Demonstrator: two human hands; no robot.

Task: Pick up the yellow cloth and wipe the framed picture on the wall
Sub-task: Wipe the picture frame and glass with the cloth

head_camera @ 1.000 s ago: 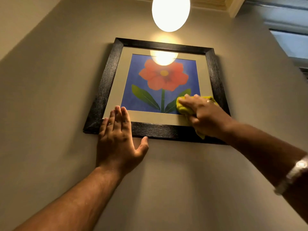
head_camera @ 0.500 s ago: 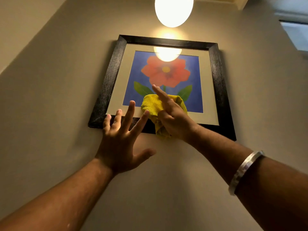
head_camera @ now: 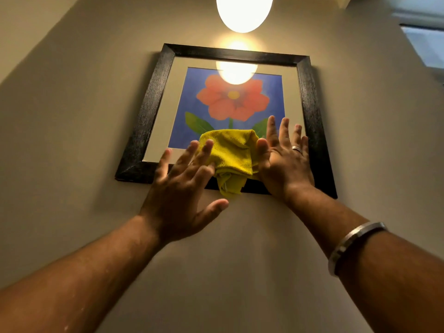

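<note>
The framed picture [head_camera: 149, 109], a red flower on blue in a black frame, hangs on the beige wall above me. The yellow cloth [head_camera: 231, 153] is bunched against the glass and the frame's bottom edge, its tail hanging below the frame. My right hand [head_camera: 284, 165] lies flat with its fingers spread, and its thumb side presses the cloth's right edge to the picture. My left hand [head_camera: 180, 195] is raised with fingers splayed, fingertips overlapping the cloth's left edge; it looks blurred.
A glowing round lamp [head_camera: 243, 10] hangs just above the picture and reflects in its glass. A window [head_camera: 425, 44] shows at the upper right. A metal bangle [head_camera: 353, 243] sits on my right wrist. Bare wall surrounds the frame.
My right hand has opened flat and shifted right, leaving the cloth spread at the picture's lower middle. My left hand has lifted off the frame and come in to touch the cloth.
</note>
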